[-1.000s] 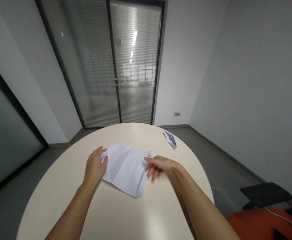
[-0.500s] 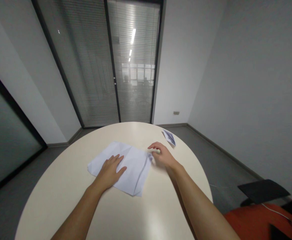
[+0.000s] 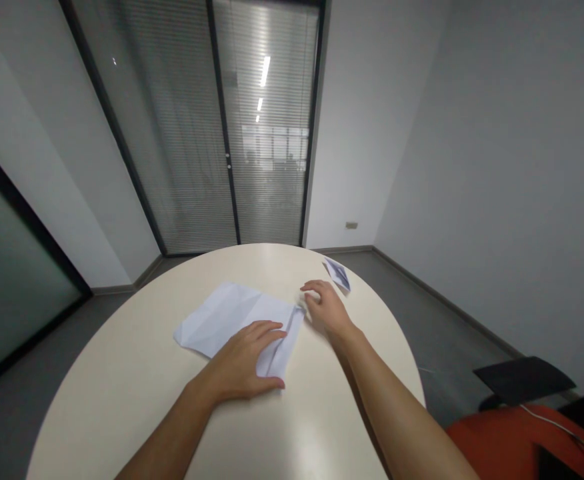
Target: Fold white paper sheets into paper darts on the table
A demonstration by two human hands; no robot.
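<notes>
A creased sheet of white paper lies on the round table, with a folded strip along its right edge. Over the lower right part of the sheet rests my left hand, fingers apart, the thumb near the bottom corner and the fingertips close to the folded strip. Just beyond the sheet's upper right corner is my right hand. Its fingers are curved with a gap between thumb and forefinger, and nothing shows in it.
The cream round table fills the foreground. A small folded paper piece lies near its far right edge. To the right stands a red chair with a black armrest. Glass doors with blinds are behind.
My left hand has slid right across the paper, from its middle to the folded strip. My right hand has shifted very slightly to the right.
</notes>
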